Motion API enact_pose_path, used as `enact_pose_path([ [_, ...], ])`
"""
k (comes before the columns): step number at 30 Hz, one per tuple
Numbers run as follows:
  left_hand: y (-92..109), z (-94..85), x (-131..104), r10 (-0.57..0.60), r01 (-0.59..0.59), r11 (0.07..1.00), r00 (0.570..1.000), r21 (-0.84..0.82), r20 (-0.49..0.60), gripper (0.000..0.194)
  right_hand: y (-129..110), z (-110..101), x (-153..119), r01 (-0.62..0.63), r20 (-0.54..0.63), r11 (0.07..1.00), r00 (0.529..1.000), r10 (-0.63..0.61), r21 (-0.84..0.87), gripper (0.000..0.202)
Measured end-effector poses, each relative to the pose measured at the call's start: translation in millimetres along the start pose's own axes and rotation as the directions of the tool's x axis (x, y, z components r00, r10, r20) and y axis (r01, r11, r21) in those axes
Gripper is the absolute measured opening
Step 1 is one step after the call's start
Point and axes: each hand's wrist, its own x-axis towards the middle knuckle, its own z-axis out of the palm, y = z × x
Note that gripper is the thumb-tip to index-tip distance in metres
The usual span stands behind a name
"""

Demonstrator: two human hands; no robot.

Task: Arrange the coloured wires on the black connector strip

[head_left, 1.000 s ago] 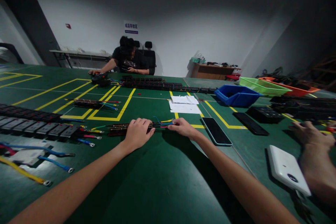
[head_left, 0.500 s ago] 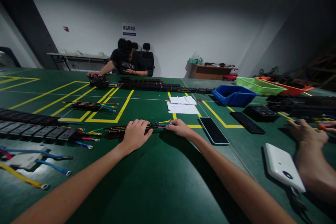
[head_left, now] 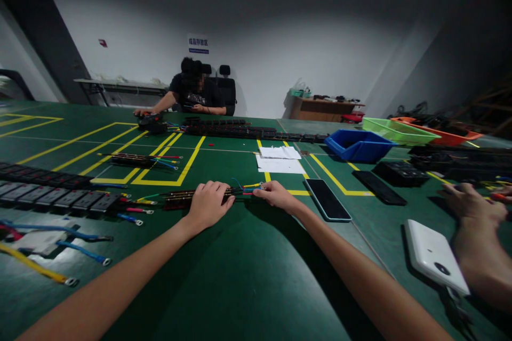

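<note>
My left hand (head_left: 210, 203) lies over a bundle of dark strips with coloured wires (head_left: 178, 200), its fingers wrapped round the right part of it. At the bundle's right end, my right hand (head_left: 275, 195) pinches the coloured wires (head_left: 248, 189), close to their end terminals. Blue, yellow and red wires show between the two hands. More wires with ring terminals stick out on the bundle's left side. A similar wired bundle (head_left: 134, 160) lies farther back on the green table (head_left: 256, 277).
Rows of black socket strips (head_left: 80, 200) and thick cables (head_left: 80, 251) lie at left. White papers (head_left: 280, 161), a phone (head_left: 328, 200), a blue bin (head_left: 358, 146) and a white power bank (head_left: 436, 256) are rightward. A co-worker's hand (head_left: 472, 205) works at far right; another person (head_left: 196, 90) sits opposite.
The view has shifted very slightly. Both my hands keep their hold on the bundle and its wires. The co-worker's hand at right has moved a little.
</note>
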Motion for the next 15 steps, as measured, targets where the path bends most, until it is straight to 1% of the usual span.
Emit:
enact_pose_path([
  [11, -0.1, 0.0, -0.4, 0.002, -0.002, 1.0, 1.0, 0.007, 0.01, 0.032, -3.3, -3.0, -5.7, 0.043, 0.039, 0.999, 0.998, -0.043, -0.003, 0.053],
  [15, 0.7, -0.8, -0.3, 0.004, -0.004, 1.0, 1.0, 0.01, 0.018, 0.032, -2.4, -3.0, -6.0, 0.024, 0.043, 0.999, 0.999, -0.026, 0.041, 0.057],
])
